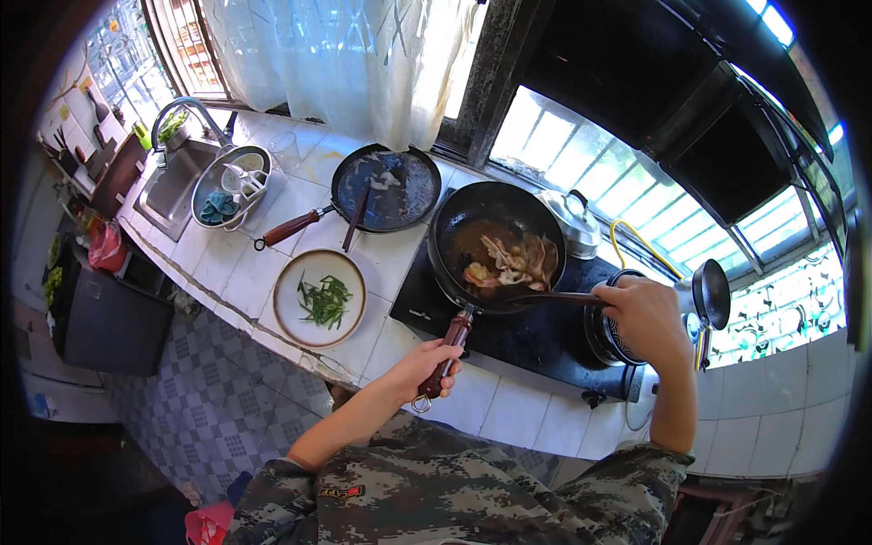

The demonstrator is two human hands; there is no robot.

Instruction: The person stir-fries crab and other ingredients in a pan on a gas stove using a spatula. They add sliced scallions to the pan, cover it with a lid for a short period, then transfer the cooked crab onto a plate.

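Observation:
My left hand [428, 371] grips the brown wooden handle of a black wok [455, 286], which sits on the left side of a black gas stove [504, 340]. Cooked food [514, 262], likely meat, lies in brown sauce inside it. With my right hand [637, 313] I hold the dark handle of a cooking spatula [558, 298]; its head is in the wok's near side, hidden by shadow and food. Left of the stove, cut green herbs [323, 302] lie on a round rimmed plate [285, 327]. Behind that plate, dark chopsticks [357, 218] rest in a wet frying pan [415, 197].
A metal lid [572, 221] stands behind the wok. Near my right hand are a dark patterned pot [599, 340] and a hanging ladle [712, 293]. Farther left, a basin [204, 174] with dishes and a cloth adjoins the steel sink [167, 194]. The range hood [729, 150] overhangs the right side.

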